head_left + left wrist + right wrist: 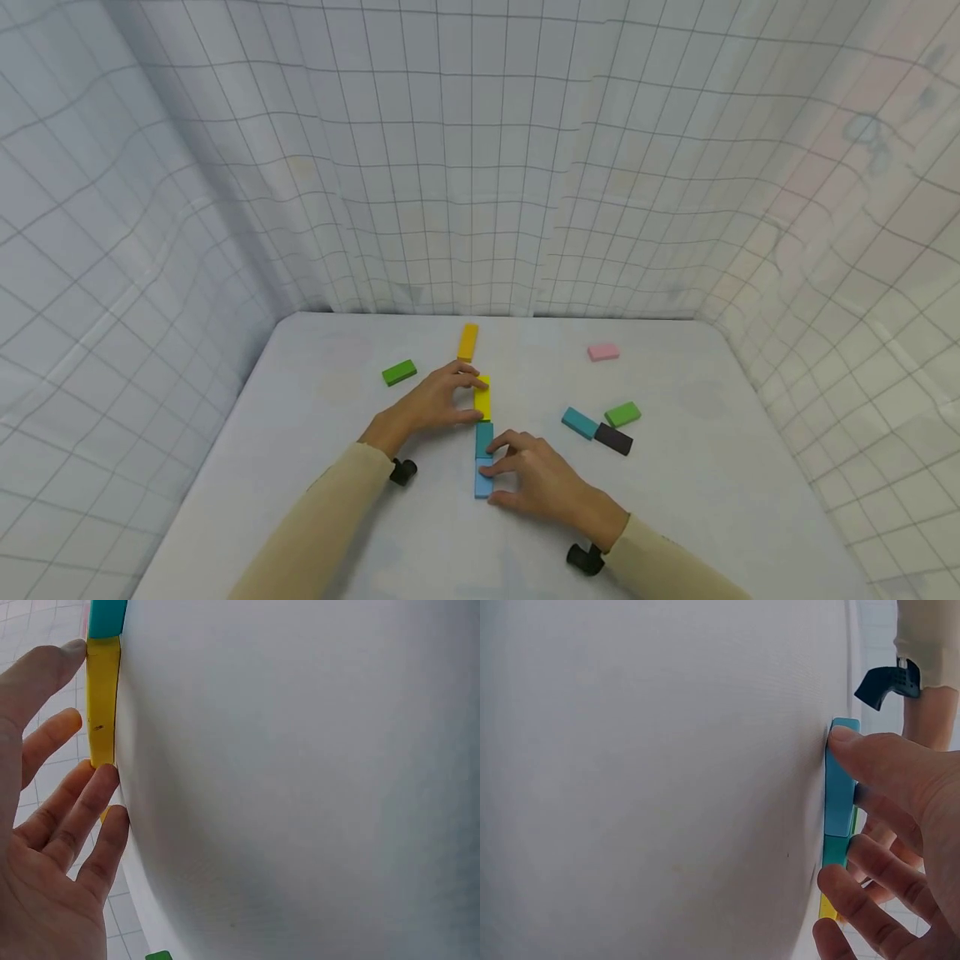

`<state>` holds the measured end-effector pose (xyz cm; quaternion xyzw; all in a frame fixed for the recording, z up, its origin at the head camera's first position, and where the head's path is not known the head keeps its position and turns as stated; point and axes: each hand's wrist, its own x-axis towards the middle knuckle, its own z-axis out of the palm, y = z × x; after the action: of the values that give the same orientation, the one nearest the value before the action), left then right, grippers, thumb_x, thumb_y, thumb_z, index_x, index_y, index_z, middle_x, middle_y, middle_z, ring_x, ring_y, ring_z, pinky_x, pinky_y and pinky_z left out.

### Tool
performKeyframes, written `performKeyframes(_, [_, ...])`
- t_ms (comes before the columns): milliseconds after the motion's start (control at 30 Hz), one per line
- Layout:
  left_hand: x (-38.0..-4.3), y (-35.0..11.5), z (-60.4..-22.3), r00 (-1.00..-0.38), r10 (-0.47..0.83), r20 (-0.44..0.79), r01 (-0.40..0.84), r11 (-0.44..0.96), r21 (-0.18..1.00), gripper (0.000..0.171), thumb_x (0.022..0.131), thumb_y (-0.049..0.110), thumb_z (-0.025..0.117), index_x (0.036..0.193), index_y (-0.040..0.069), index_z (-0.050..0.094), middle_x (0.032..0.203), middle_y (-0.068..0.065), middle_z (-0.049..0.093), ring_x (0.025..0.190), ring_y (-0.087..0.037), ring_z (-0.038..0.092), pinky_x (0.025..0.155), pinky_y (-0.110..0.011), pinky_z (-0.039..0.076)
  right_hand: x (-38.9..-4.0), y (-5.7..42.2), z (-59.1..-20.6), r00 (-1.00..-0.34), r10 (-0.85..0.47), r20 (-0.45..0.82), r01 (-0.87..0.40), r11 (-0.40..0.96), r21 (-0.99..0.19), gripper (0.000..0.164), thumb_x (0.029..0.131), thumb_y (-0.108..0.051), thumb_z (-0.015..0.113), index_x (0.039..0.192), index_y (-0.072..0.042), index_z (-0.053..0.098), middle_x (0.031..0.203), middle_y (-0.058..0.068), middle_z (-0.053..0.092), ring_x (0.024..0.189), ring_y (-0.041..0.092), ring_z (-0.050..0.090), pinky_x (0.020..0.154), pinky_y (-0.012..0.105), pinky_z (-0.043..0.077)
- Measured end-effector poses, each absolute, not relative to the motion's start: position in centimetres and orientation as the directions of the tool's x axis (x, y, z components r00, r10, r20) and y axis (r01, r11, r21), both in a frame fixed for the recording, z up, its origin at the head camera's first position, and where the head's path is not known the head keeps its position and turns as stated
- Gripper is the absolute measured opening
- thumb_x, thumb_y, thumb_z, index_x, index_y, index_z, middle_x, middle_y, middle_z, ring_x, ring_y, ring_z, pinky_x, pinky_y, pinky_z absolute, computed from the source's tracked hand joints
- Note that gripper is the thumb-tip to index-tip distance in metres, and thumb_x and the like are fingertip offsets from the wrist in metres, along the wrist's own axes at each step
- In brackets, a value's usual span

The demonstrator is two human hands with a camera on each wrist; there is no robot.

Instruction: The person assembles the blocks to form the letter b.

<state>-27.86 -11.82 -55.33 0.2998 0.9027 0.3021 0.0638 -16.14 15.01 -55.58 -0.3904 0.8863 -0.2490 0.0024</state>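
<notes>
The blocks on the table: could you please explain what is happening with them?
A person's left grip holds the bright yellow block by its ends. The right grip holds the light blue block. With a teal block between them, these lie end to end in one line. The pink block lies apart.

a yellow block (pixel 483 402), a teal block (pixel 483 436) and a light blue block (pixel 482 486) form a nearly straight row on a white tabletop (pixel 705 450). each is slim and rectangular, lying flat with its long side running along the line. the yellow block, at the far end, bears a small dark mark on its side; the teal block sits in the middle, touching both neighbors; the light blue block lies nearest.
</notes>
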Motion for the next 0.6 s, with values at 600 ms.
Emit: performKeyframes(600, [-27.62,-11.49,-55.45,-0.81,0.584,0.062,0.502,0.634,0.588,0.049,0.101,0.039,0.094,0.142,0.014,0.082,0.163,-0.011,0.067,0.16,-0.041,0.059,0.136,-0.062,0.049,-16.01,15.1,-55.46,-0.716,-0.681,0.151,-0.661,0.592,-0.462,0.039,0.095,-0.032,0.101,0.131,-0.02,0.091,0.143,0.0,0.075,0.129,0.019,0.074,0.11,0.037,0.065])
